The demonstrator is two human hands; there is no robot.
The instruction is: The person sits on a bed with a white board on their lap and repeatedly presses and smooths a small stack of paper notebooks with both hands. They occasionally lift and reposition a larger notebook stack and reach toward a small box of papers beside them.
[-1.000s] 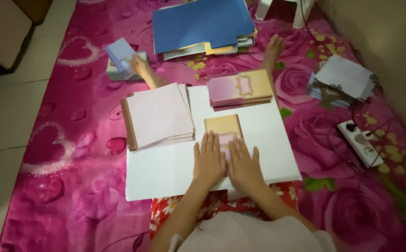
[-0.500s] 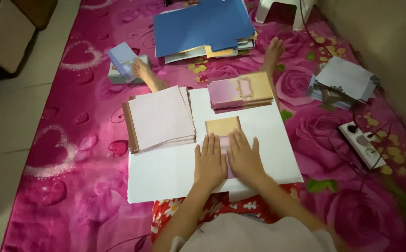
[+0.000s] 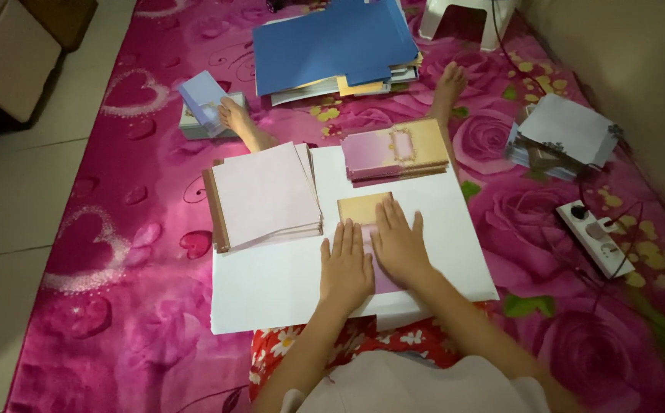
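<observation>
Head view: left hand (image 3: 345, 268) and right hand (image 3: 399, 243) lie flat on the gold-and-pink card (image 3: 368, 222) at the middle of the white board (image 3: 271, 283), fingers extended, slightly spread, gripping nothing. Best to press evenly and keep the card's edges aligned. Pink sheet stack (image 3: 265, 195) sits just left.

cardboard boxes at the far left, a small pale box by the foot

a large tan cardboard box (image 3: 3, 57) sits at the far left on the tiled floor, off the pink mat, its flat top catching the light; a darker brown box (image 3: 61, 15) stands just beyond it at the top edge, mostly cut off. farther right, on the mat near the far left foot, a small pale green-grey box (image 3: 198, 122) lies low and rectangular, with a pale blue card resting tilted on top. no labels, signs or screens can be made out.
</observation>
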